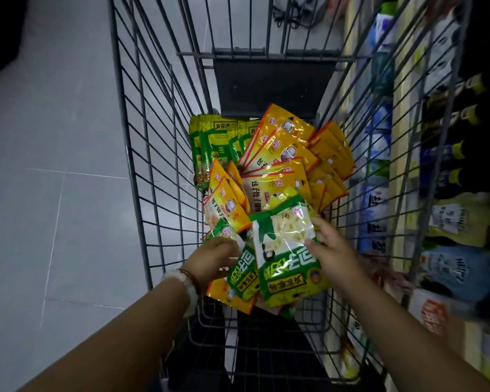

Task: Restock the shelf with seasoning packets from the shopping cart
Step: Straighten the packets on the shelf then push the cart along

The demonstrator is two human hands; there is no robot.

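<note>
**Both hands on green packets at the near end of the cart**

Right hand, lower right of centre: grip is pinching the large green packet by its right edge, thumb on the printed face, fingers behind. Packet is lying just left of the hand, face up toward the camera, clear window at its upper end, green label at its lower end.

Left hand, lower centre-left: fingers are curling onto a second green packet, which is sitting partly under the large one and touching it. Whether this grip is closing fully around it, cannot tell; fingertips are blurred. A white bead bracelet is sitting on the left wrist.

Count, green window packets at the hands: two plainly seen.

Orange-yellow packets, fanned in the middle of the shopping cart: roughly a dozen or more showing; overlapping, exact count not readable. One more orange edge is showing below the held packets.

Green-yellow packets, stacked upright in the upper left of the pile: several, edges too close to count.

Shelf is running along the right edge of the frame, seen through the cart wire, carrying bagged goods.
</note>
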